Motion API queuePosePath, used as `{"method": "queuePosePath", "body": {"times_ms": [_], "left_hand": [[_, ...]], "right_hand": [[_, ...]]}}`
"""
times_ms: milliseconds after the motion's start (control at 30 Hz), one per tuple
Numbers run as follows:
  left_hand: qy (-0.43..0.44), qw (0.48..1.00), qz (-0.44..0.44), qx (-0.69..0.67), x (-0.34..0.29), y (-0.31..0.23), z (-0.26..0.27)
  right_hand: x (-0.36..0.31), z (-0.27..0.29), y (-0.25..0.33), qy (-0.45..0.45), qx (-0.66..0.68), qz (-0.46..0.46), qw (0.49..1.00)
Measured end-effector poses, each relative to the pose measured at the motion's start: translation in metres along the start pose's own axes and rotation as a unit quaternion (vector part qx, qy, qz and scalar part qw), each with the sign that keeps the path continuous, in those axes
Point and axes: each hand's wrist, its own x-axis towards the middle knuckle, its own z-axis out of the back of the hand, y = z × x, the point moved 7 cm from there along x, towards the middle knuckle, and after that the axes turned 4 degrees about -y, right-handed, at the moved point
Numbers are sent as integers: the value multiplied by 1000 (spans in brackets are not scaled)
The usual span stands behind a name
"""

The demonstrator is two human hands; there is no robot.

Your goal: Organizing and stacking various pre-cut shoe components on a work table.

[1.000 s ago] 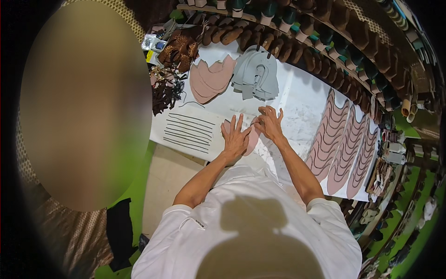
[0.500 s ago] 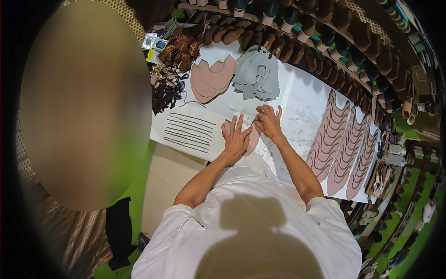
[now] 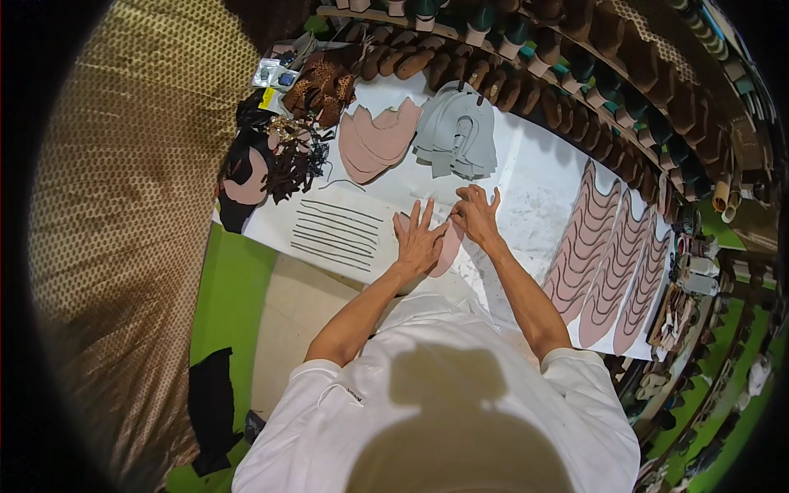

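On the white tabletop close in front of me lies a pink shoe-upper-like piece (image 3: 449, 249). My left hand (image 3: 419, 244) rests flat on its left part, fingers spread. At its upper edge my right hand (image 3: 477, 215) has thumb and forefinger pinched together; whatever is between them is too small to make out. Several thin dark strips (image 3: 335, 241) lie in near-parallel rows left of my hands. To the right, overlapping pink pieces (image 3: 600, 271) form three long rows, each piece edged with a dark curved line.
Beyond my hands are a stack of pink cut pieces (image 3: 374, 146) and a pile of grey pieces (image 3: 440, 131). Brown patterned and dark scraps (image 3: 316, 86) heap at the far left. Shoe forms (image 3: 526, 94) line racks along the back and right. A woven curtain (image 3: 140, 205) hangs left.
The large blurred patch at the left is gone, uncovering the curtain and black and pink pieces at the table's left end. Both hands stay in nearly the same place.
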Motion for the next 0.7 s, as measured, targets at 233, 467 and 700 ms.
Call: {"method": "queuePosePath", "body": {"times_ms": [233, 467, 700], "left_hand": [[9, 999, 19, -37, 2, 0, 1], [16, 1000, 18, -14, 3, 3, -5], [22, 1000, 14, -12, 4, 4, -6]], "right_hand": [[2, 1, 3, -1, 2, -2, 1000], [3, 5, 3, 6, -7, -2, 1000], [-1, 9, -19, 4, 2, -48, 999]]}}
